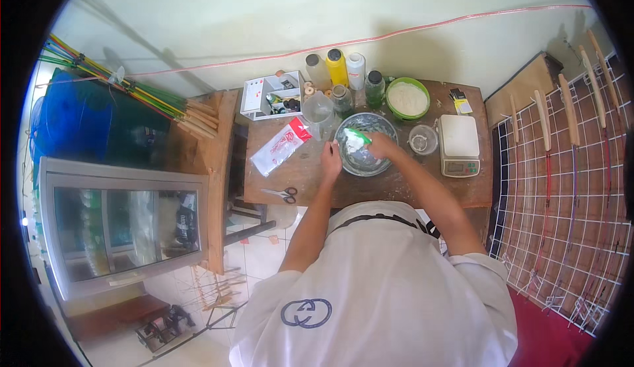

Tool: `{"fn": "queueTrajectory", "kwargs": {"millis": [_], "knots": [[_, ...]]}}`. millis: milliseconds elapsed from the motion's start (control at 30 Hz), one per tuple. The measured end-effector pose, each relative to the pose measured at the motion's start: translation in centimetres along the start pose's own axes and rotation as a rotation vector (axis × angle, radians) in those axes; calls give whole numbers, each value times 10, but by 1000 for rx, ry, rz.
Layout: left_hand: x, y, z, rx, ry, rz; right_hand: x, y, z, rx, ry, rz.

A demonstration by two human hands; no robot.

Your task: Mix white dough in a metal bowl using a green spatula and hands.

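Observation:
A metal mixing bowl [375, 170] stands on the wooden table in front of me, its inner wall smeared with pale residue. My right hand [382, 146] grips a green spatula [360, 136] over the bowl. White, doughy material [353, 141] clings around the spatula's end. At the bowl's left rim, my left hand [331, 160] holds on with its fingers curled over the edge. Just right of the bowl sits a small clear container [423, 140] with white residue inside. Behind it, a green bowl [408, 98] is filled with white powder.
A digital kitchen scale [459, 141] stands on the right. Bottles, including a yellow one [337, 68], and a clear plastic jug [318, 111] stand behind the mixing bowl. Scissors [281, 194] and a plastic packet [281, 147] lie left. A white organizer box [272, 94] occupies the back left corner.

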State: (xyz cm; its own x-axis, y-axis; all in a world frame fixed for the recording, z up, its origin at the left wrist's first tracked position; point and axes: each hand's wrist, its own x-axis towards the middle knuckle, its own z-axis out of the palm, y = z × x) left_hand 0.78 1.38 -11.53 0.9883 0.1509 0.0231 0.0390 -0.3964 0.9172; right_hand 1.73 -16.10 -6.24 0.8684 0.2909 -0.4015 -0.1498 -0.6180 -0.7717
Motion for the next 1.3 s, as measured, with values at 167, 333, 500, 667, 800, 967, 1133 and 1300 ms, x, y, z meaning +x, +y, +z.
{"fn": "queueTrajectory", "kwargs": {"millis": [167,333,500,667,800,967,1133,1300], "knots": [[0,6,-3,56,49,4,-7,4,-4,-485,164,45],[2,14,-6,168,-23,-23,-3,7,-3,-474,147,80],[4,10,-2,154,-2,-26,0,8,-4,-426,294,21],[6,0,-5,98,0,-42,-5,-7,-5,-521,140,123],[4,18,-2,136,-42,5,22,39,7,-594,-24,62],[-3,22,-9,330,49,449,10,28,11,-620,73,-79],[-8,30,-10,708,-161,385,1,27,20,-625,170,-119],[-6,15,-6,508,-192,360,1,8,33,-557,56,-73]]}}
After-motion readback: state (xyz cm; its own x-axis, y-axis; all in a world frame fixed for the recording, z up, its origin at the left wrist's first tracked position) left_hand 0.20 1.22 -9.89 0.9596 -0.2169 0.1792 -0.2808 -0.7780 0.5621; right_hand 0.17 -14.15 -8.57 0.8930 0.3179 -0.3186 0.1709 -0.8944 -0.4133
